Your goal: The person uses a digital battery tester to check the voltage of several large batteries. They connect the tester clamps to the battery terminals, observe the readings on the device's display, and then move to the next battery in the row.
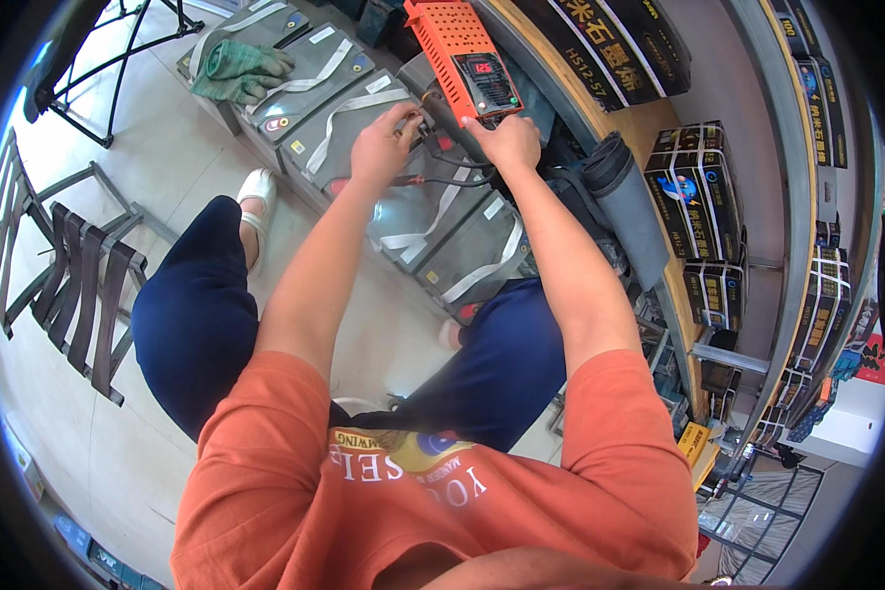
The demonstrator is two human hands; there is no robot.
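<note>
My left hand (383, 147) is bent over the top of a grey lead-acid battery (369, 122), its thumb and fingertips close together beside a dark clamp (434, 140). Whether the fingers grip anything is hard to see. An orange perforated-metal battery tester (448, 51) with lit red digits lies at the back of the row. My right hand (512, 144) holds its near end, thumb at one corner and fingers over the other. Black cables (457, 181) run between my hands, one ending in a red-handled clamp (413, 180) on a battery.
Green work gloves (240, 74) lie on the far-left batteries, which have white carrying straps (328, 70). Wooden-edged shelving (597, 110) with boxed batteries (697, 192) runs along the right. A grey roll (627, 214) leans there. A folding stool (81, 287) stands left.
</note>
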